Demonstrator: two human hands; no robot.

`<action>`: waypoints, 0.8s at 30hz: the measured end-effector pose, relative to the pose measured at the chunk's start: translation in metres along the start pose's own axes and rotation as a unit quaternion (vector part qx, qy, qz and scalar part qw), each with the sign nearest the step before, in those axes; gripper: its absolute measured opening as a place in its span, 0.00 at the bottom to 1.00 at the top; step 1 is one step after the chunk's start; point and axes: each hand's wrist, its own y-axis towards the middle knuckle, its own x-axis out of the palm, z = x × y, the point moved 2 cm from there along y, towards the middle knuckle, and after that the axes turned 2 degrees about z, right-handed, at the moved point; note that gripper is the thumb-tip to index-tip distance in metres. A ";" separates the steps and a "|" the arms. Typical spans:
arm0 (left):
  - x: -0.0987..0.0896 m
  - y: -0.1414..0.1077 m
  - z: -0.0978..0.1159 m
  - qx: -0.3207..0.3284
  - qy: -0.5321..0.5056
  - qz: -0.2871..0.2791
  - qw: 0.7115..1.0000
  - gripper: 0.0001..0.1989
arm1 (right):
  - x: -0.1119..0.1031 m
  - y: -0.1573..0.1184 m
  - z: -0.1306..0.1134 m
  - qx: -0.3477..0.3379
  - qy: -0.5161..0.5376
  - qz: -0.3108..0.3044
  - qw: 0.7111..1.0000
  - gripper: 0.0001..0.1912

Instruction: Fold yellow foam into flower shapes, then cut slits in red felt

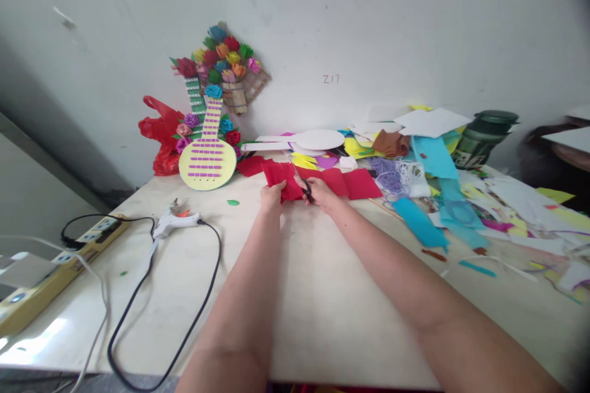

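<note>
My left hand (273, 193) pinches the left end of a folded strip of red crepe paper (329, 179) over the table's middle. In my right hand (319, 190) is a pair of scissors (307, 191) with dark handles, the fingers closed round them. The blades point up and left across the red paper; whether they are apart is too small to tell. Another red piece (252, 166) lies just beyond, to the left. Left of my hands stands a yellow paper lute (207, 164) with purple strips, among paper flowers (187, 129).
A white glue gun (177, 221) with a looping black cord lies at left near a yellow power strip (87, 252). Paper scraps, purple yarn (389, 177) and a dark green bottle (483, 138) crowd the right. White cut-outs (318, 140) lie at the wall. A person's head shows at far right.
</note>
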 end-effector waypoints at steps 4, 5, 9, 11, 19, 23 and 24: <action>0.000 0.002 -0.001 0.003 0.004 0.001 1.000 0.08 | 0.000 -0.002 -0.002 0.000 -0.006 0.004 1.000 0.22; 0.000 0.003 -0.002 0.002 0.004 0.001 1.000 0.08 | 0.000 -0.002 -0.002 -0.001 -0.007 0.004 1.000 0.22; -0.001 0.003 -0.003 0.001 0.007 0.004 1.000 0.09 | 0.001 -0.001 -0.001 -0.004 -0.008 0.008 1.000 0.23; 0.000 0.003 -0.003 0.002 0.006 0.001 1.000 0.10 | 0.000 0.000 0.000 -0.006 -0.009 0.009 1.000 0.23; 0.000 0.002 -0.002 0.004 0.008 0.000 1.000 0.09 | 0.001 -0.002 -0.001 -0.002 -0.016 0.024 1.000 0.22; 0.001 -0.002 -0.001 -0.003 0.011 0.004 1.000 0.08 | 0.002 -0.004 -0.003 -0.004 -0.015 0.028 0.999 0.22; 0.002 -0.003 0.000 -0.004 0.012 0.006 1.000 0.08 | 0.001 -0.004 -0.003 -0.004 -0.015 0.028 0.999 0.22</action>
